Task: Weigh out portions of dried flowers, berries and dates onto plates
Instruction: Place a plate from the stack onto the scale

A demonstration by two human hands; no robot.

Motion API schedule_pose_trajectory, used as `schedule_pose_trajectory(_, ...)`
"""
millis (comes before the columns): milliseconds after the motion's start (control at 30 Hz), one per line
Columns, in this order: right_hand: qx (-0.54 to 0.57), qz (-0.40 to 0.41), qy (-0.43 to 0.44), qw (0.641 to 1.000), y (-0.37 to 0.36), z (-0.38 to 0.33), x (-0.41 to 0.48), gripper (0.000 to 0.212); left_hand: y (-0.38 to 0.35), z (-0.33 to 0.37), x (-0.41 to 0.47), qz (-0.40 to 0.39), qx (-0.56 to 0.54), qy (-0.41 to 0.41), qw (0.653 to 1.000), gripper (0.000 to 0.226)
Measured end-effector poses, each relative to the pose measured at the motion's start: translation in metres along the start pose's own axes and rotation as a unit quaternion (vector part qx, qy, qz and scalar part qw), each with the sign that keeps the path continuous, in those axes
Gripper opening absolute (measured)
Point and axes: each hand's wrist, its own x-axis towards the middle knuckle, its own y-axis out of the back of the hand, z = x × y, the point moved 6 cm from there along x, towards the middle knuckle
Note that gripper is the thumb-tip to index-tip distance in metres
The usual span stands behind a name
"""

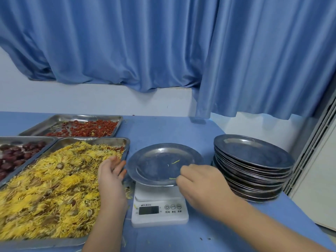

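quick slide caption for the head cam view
Right hand grips a near-empty metal plate on the kitchen scale; left hand at the tray of dried yellow flowers.

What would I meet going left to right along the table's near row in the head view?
tray of dates → tray of yellow dried flowers → left hand → plate on the scale → right hand → stack of plates

Metal plate (156,166) sits on white scale (160,214), nearly bare, a few yellow strands in it; scale display dark. Left of it yellow dried flowers (51,188), dark red dates (16,155) far left, red berries (87,129) behind. Stack of plates (252,170) just right of scale.
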Motion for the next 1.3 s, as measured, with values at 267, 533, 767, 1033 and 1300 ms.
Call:
schedule_pose_trajectory(267, 0.013, -0.010, -0.035, 0.999, -0.043, -0.007, -0.017, 0.032, 0.003, 0.005, -0.001, 0.023, -0.078, 0.029, 0.996, 0.025)
schedule_pose_trajectory(533, 0.065, -0.015, -0.065, 0.996, -0.046, -0.012, -0.035, 0.012, 0.007, 0.014, -0.004, 0.043, -0.016, -0.033, 0.998, 0.025)
schedule_pose_trajectory(767, 0.130, -0.060, -0.065, 0.988, -0.053, -0.022, -0.059, 0.035, 0.008, 0.015, -0.004, 0.044, -0.017, -0.027, 0.999, 0.029)
schedule_pose_trajectory(1033, 0.166, -0.086, -0.123, 0.975, -0.055, -0.018, -0.065, 0.037, 0.005, 0.015, -0.007, 0.047, -0.014, -0.022, 0.999, 0.035)
schedule_pose_trajectory(1300, 0.127, -0.118, -0.206, 0.963, -0.051, -0.011, -0.069, 0.052, 0.006, 0.017, -0.004, 0.047, -0.031, -0.005, 0.998, 0.030)
